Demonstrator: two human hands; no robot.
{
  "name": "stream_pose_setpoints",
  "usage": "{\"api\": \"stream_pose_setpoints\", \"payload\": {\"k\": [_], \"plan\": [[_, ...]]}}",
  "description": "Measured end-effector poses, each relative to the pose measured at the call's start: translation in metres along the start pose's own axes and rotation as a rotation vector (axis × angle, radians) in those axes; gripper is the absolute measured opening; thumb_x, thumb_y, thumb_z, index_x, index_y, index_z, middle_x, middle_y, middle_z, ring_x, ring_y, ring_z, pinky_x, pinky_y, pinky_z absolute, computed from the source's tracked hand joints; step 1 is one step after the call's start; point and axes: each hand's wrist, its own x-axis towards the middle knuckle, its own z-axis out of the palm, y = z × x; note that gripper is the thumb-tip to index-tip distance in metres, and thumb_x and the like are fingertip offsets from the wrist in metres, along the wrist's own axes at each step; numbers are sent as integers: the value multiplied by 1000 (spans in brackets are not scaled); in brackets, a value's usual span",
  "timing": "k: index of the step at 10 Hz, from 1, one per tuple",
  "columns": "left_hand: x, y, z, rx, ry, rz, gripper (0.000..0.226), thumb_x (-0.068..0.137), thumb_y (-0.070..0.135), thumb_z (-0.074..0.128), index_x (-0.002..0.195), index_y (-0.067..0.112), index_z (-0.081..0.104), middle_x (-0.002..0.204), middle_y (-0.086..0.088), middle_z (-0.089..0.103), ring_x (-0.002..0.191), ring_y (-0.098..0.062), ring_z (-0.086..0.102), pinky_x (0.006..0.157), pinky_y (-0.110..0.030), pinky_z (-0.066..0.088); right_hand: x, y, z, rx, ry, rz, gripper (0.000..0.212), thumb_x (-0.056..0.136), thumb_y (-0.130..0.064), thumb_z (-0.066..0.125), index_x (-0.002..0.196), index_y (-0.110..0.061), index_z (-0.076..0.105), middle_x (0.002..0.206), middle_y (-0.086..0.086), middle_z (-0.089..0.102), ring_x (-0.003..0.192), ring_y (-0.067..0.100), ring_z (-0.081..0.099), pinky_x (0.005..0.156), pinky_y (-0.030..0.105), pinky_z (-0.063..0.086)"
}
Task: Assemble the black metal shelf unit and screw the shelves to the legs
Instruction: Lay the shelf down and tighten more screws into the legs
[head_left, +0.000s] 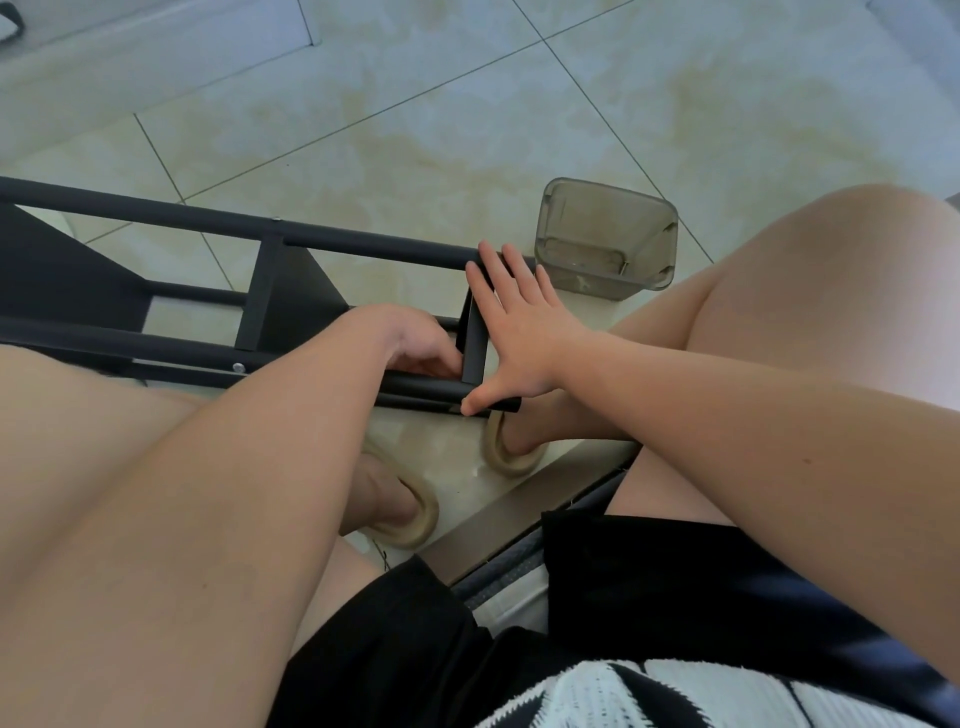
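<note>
One right hand (519, 322) presses flat and open on the end shelf (475, 340), the left hand (415, 340) hides its grip; the shelf may slip off the leg (428, 387).

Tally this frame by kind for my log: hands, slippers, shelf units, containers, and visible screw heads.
Hands: 2 (left hand, right hand)
Beige slippers: 2
Black shelf unit: 1
Grey plastic container: 1
Silver screw heads: 2
Total: 8
</note>
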Motion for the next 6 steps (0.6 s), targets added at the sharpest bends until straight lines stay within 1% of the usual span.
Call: {"api": "stream_pose_setpoints", "payload": {"k": [1,2,3,4,6], "plan": [[0,-1,-1,-14,-65,-16,45,90,5,60,48,14,69,62,1,69,64,-9,65,72,-22,46,-1,0,0,0,-3,2,154,58,-93,62,158,-8,-19,164,12,-31,151,34,-28,124,54,-7],[0,-2,-4,-43,-135,-35,28,94,8,57,74,15,76,83,-3,75,85,-13,68,87,-23,49,-1,-1,1,3,-5,0,154,58,-93,62,158,-8,-19,163,12,-32,150,34,-29,124,54,-8],[2,-3,-5,-45,-135,-41,24,94,9,57,80,14,76,84,-2,77,84,-12,69,78,-21,49,-1,-2,1,11,-3,0,154,58,-93,62,158,-8,-19,163,12,-32,150,34,-29,124,54,-9],[3,-3,-4,-34,-143,-44,39,94,11,58,62,18,79,79,1,77,72,-6,71,71,-20,47,-1,-2,1,17,-2,-1,154,58,-93,63,158,-9,-19,163,12,-32,150,34,-29,124,53,-9],[2,-5,-5,-30,-155,-52,36,93,14,60,64,23,80,86,0,78,76,-6,72,75,-21,48,-2,-3,0,10,-5,3,154,58,-93,63,158,-8,-18,164,11,-31,151,33,-29,124,53,-8]]}}
